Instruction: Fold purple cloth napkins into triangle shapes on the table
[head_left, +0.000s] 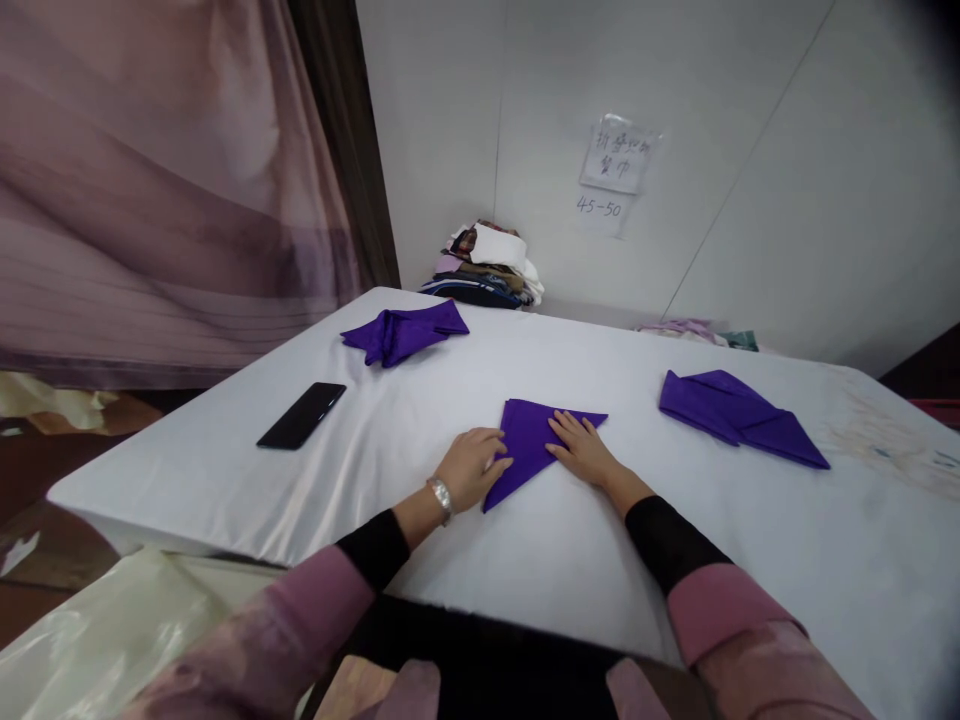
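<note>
A purple cloth napkin [527,435], folded into a triangle, lies flat on the white-covered table [480,560] in front of me. My left hand [472,465], with a silver watch at the wrist, rests at the napkin's left edge, its fingers slightly curled and apart. Lying flat on the right part of the napkin is my right hand [581,447], fingers spread. Neither hand grips the cloth. Part of the napkin is hidden under the fingers.
Two more folded purple napkins lie farther off, a bunched one [409,333] at back left and a flatter one [739,415] at right. A black phone [302,416] lies at left. Stacked clothes [487,268] sit by the wall, below a paper sign [616,160].
</note>
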